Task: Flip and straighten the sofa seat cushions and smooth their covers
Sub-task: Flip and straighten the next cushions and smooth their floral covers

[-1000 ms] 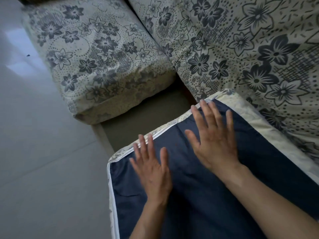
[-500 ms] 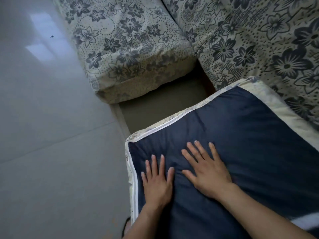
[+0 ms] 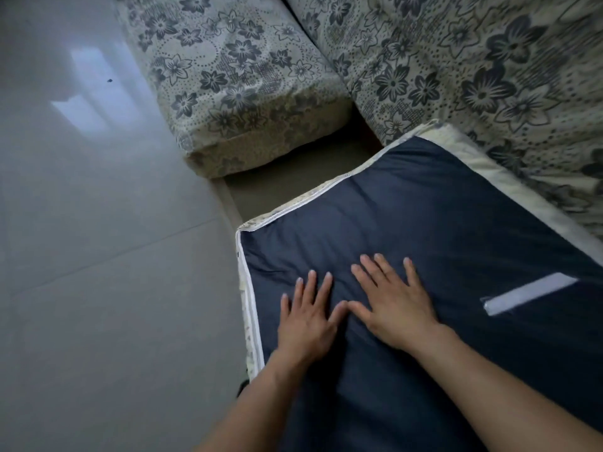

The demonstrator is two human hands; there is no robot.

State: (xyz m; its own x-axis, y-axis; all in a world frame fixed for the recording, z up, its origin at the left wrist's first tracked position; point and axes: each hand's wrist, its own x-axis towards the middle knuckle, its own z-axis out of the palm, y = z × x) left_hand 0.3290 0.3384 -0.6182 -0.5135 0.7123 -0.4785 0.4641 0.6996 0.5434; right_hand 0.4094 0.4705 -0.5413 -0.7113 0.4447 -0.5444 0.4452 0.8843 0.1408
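No text can be read anywhere (white strip (image 3: 528,293) blank).

navy cushion (image 3: 424,223) cut off by bottom, right edges.

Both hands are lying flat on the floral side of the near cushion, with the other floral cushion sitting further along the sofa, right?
Not quite. The head view shows the left hand and right hand flat on the dark navy side of the near cushion, not a floral side; floral fabric shows only along its edges. The other floral cushion does sit further along the sofa.
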